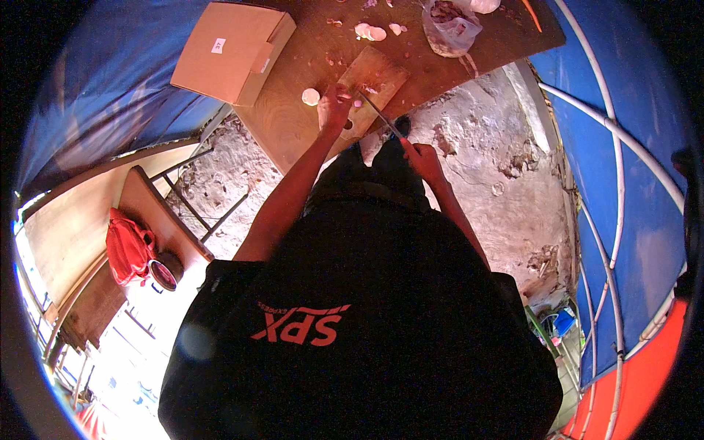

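My right hand (424, 159) is wrapped round the handle of a knife (383, 117). The blade slants up and left, its tip over a wooden cutting board (387, 72) at the table's near edge. On the board's left side rests my left hand (335, 110), fingers drawn together; what they hold, if anything, is too small to make out. A small pinkish piece (358, 103) lies beside those fingers, close to the blade. Reddish scraps are scattered over the board. Just left of my left hand sits a pale round piece (311, 97), apart from the board.
A closed cardboard box (220, 55) stands on the table's (279, 128) left. Several pale pieces (370, 31) lie beyond the board. A clear plastic bag (451, 33) with dark reddish contents is at the far right. A red bag (130, 248) rests on another table at left.
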### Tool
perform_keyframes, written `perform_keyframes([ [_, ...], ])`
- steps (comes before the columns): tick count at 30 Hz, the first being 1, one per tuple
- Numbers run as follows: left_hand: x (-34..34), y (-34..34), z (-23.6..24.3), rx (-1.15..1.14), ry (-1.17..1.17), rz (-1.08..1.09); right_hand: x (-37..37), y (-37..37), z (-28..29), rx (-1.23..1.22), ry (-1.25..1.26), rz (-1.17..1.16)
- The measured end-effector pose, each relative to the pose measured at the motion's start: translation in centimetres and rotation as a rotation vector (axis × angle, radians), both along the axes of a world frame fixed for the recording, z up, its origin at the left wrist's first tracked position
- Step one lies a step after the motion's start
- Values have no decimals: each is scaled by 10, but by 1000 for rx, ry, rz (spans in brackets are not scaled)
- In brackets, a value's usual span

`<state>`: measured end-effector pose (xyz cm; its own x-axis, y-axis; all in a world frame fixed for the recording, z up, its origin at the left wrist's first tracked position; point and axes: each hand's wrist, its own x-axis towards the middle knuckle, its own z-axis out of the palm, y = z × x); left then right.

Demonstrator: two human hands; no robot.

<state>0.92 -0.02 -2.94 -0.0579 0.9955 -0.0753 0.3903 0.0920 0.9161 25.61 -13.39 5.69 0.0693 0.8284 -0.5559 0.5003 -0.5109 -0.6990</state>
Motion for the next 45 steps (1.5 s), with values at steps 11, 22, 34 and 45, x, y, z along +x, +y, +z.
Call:
perform_keyframes([
  [11,28,-11,43,58,221,111,-17,-2,3,-27,73,36],
  [22,34,-10,27,120,403,225,-26,-14,-25,42,34,34],
  [34,30,-16,21,203,417,168,-55,11,-18,122,-66,24],
  [45,32,-15,32,-14,363,185,-55,-7,-7,57,-88,3],
])
